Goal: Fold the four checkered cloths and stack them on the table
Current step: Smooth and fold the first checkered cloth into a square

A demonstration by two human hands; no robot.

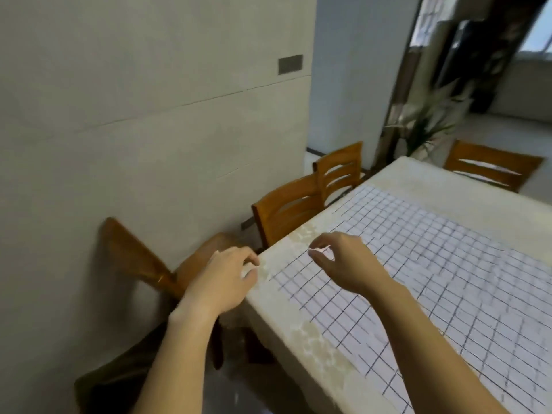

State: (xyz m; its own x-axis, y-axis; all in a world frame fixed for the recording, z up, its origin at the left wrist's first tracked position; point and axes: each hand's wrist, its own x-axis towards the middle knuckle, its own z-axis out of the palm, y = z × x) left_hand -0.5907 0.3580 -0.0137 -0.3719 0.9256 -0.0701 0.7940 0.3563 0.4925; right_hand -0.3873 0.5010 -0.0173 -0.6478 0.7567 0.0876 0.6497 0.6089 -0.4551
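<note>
We're at the corner of the cream-covered counter, with a white cloth checkered in thin dark lines spread flat over most of its top. Only one spread layer reads clearly; we can't tell whether the other cloths lie under it, and no folded stack is in view — so we judge the task is at or near its start.

Left hand: fingers curled, thumb and forefinger close together at the counter's corner edge, just off the cloth's near-left corner. Motion blur hides whether it pinches fabric — can't tell.

Right hand: hovering over the cloth's left edge, thumb and forefinger curved toward each other with a visible gap, nothing held.

Step in hand, as we read it: take the left edge for the first fold.

How we'd do it well:
- Pinch only the checkered layer, not the cream covering beneath; the two are pale and easy to catch together.
- Grab at the two corners of that edge, hands well apart, so the edge stays taut.
- Lift low, carry across, match the grid lines edge to edge — they're a free alignment guide.
- Smooth from the fold outward before the next fold.

The brown wooden chairs sit close beside the counter; keep the cloth from draping onto them.
</note>
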